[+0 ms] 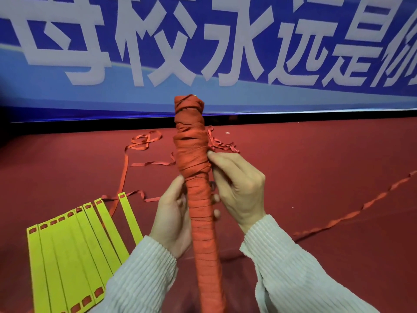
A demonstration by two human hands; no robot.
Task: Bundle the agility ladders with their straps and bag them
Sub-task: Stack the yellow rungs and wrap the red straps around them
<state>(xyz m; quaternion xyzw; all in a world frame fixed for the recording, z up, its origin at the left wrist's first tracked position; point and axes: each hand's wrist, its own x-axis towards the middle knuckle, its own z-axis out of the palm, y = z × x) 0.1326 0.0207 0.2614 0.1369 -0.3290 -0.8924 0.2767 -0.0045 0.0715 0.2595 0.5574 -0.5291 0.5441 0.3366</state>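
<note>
Red strap wound tight around a long upright bundle (198, 181) fills the middle of the view; the winding is thick and lumpy near the top and flatter and neater lower down, so what lies inside is hidden. The bundle stands almost vertical, tilted a little, with its lower end running out of the bottom of the frame. The left hand (172, 219) grips its lower middle from the left, fingers curled round the back so that two fingertips show on the right side. The right hand (237, 188) is just above it on the right, fingers bent and pinching the wrapped strap at the edge of the bundle. Both arms wear pale ribbed sleeves (291, 274).

On the red carpeted floor (327, 168) to the lower left lie flat yellow-green plastic ladder rungs (74, 249), fanned side by side, with red strap threaded through slots at their ends. Loose red strap (144, 141) trails in loops across the floor behind the bundle, and another length (352, 216) runs off to the right. A blue banner with large white characters (225, 41) stands behind the floor
</note>
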